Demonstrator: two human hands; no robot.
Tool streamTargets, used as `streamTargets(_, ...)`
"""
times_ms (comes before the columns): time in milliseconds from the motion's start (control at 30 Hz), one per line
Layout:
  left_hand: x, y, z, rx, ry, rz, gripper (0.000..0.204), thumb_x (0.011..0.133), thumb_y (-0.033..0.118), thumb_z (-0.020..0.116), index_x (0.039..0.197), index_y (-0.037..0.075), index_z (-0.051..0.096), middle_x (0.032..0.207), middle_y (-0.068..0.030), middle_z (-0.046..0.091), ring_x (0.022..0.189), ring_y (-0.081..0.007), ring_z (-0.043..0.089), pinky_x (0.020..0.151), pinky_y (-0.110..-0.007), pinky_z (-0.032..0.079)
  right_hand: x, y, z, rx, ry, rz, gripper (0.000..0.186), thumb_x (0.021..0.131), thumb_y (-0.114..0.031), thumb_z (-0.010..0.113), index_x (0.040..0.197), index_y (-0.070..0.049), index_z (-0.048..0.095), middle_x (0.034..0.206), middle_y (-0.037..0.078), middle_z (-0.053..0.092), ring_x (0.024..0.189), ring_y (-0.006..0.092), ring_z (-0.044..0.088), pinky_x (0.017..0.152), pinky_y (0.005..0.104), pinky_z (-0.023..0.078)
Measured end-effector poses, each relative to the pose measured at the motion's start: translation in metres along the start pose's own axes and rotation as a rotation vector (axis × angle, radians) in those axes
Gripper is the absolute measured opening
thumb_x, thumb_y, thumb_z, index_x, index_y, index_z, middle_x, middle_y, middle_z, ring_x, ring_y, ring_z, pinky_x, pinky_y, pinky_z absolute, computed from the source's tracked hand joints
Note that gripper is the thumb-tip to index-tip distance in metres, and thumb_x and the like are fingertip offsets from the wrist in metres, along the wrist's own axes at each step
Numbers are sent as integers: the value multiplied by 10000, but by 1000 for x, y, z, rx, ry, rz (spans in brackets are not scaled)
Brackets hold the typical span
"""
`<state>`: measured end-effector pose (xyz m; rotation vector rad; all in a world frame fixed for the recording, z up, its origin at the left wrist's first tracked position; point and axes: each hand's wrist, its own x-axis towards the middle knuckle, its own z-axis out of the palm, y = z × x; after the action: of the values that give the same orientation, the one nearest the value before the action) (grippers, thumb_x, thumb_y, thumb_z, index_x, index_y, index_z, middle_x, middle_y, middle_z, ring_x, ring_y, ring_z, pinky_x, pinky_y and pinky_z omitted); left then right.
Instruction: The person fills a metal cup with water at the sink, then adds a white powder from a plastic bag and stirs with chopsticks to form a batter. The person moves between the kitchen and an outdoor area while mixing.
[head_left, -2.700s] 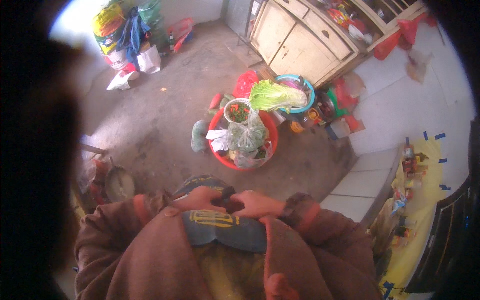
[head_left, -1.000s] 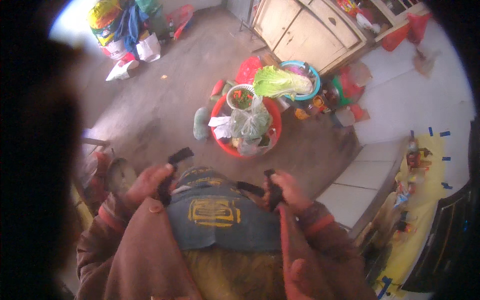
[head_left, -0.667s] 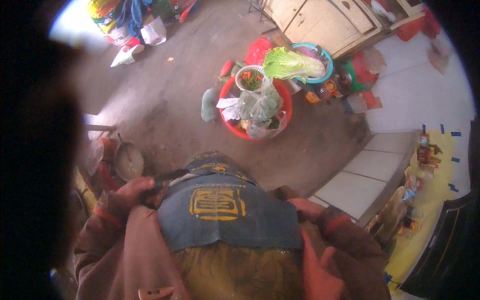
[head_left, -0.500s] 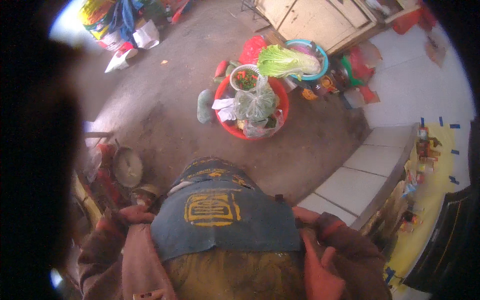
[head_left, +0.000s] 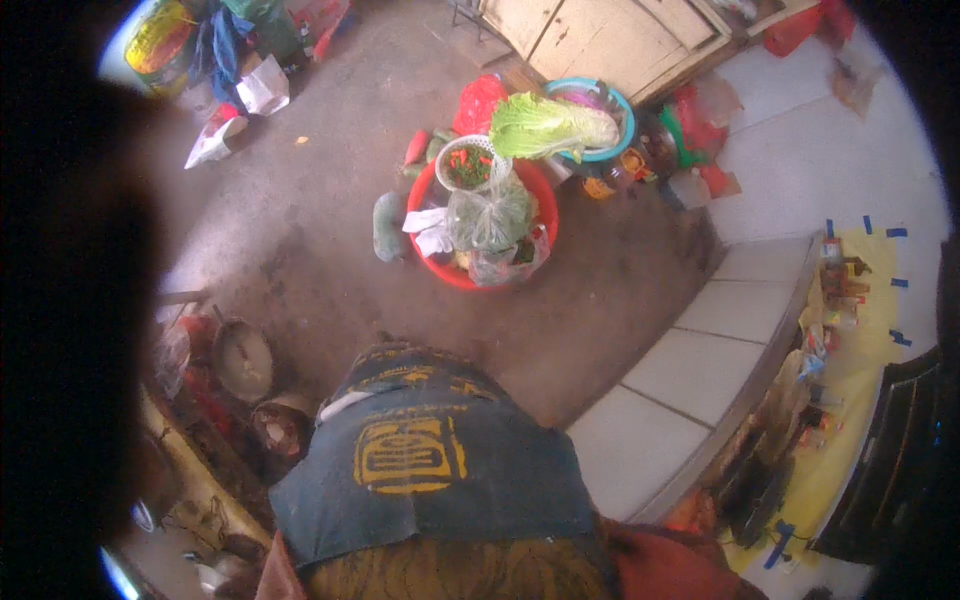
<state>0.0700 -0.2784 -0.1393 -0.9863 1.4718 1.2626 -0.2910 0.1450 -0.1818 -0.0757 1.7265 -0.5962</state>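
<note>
Neither of my hands shows; both lie outside the picture or are hidden. A dark blue-grey apron [head_left: 510, 470] with a yellow square emblem covers my front. At its lower right lies reddish-brown clothing [head_left: 670, 565], perhaps part of my sleeve or jacket. On the floor ahead stands a red basin [head_left: 546, 190]. In it are a white colander [head_left: 443, 170] with red and green pieces and a clear plastic bag [head_left: 485, 220] of greens. A leafy cabbage [head_left: 545, 125] rests on a blue basin [head_left: 627, 125] behind. Beside the red basin lies a pale green gourd-like vegetable [head_left: 387, 228].
A white-tiled ledge [head_left: 690, 370] runs along the right, with bottles [head_left: 835, 285] beyond it. A wooden cabinet [head_left: 600, 45] stands at the back. On the left are a round pan [head_left: 243, 360] and clutter; bags [head_left: 262, 88] sit at the far left.
Both hands, earlier at the apron's two sides, have dropped out of view. The apron sits lower in the picture, and the floor scene has shifted slightly left.
</note>
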Motion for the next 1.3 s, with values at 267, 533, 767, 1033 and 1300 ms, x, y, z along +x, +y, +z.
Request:
streamTargets(267, -3, -23, 7, -61, 7, -53, 353, 853, 390, 593, 929, 48, 633, 813, -81, 592, 755, -171, 555, 742, -297, 449, 7, 7, 18, -11, 88, -43, 263, 856, -273, 575, 993, -50, 599, 878, 102, 614, 824, 246, 586, 727, 380, 471)
streamTargets(533, -3, -40, 12, -110, 18, -80, 347, 839, 384, 599, 916, 48, 633, 809, -85, 596, 742, -174, 555, 740, -297, 452, 12, 4, 23, -25, 137, -70, 275, 858, -268, 574, 1023, -50, 599, 892, 120, 620, 838, 267, 592, 739, 393, 475)
streamTargets(767, -3, -60, 25, -160, 23, -114, 341, 826, 378, 604, 904, 47, 634, 806, -88, 599, 731, -177, 556, 738, -297, 454, 13, 6, 28, -50, 159, -76, 287, 861, -265, 574, 1050, -50, 598, 905, 137, 625, 851, 286, 596, 749, 405, 478)
streamTargets(1033, -11, -84, 37, -209, 25, -176, 335, 812, 371, 609, 891, 46, 634, 802, -92, 603, 718, -181, 557, 736, -297, 457, 21, 15, 32, -55, 205, -95, 303, 863, -260, 574, 1080, -50, 597, 920, 156, 630, 865, 307, 602, 761, 418, 482)
streamTargets(1300, -24, -125, 25, -263, 62, -169, 330, 798, 365, 615, 877, 45, 634, 798, -95, 606, 705, -184, 558, 734, -297, 460, 77, -4, -29, -50, 572, -310, 321, 866, -256, 573, 1111, -50, 597, 935, 174, 636, 879, 329, 607, 773, 432, 486)
